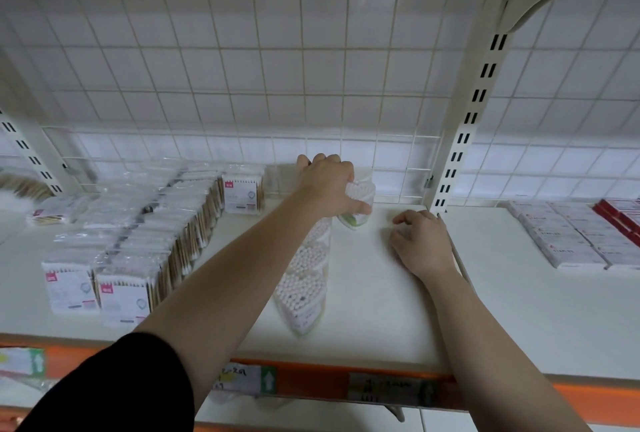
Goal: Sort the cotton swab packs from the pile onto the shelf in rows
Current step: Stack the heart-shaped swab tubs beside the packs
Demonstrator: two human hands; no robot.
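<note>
My left hand [329,186] reaches to the back of the white shelf [398,310] and grips a clear pack of white cotton swabs [362,205] with a green label at its base. A row of the same clear swab packs [304,279] runs from under that hand toward the shelf's front edge. My right hand [420,241] rests palm down on the shelf just right of the row, fingers loosely bent, holding nothing. On the left stand rows of flat wooden-stick swab packs [138,248] with pink labels.
A slotted white upright [464,134] and a wire grid back panel [242,85] bound the shelf. Flat white boxes [561,237] and red boxes [620,213] lie on the neighbouring shelf at right. Loose packs [52,213] lie at far left. Orange price rail [311,379] runs along the front.
</note>
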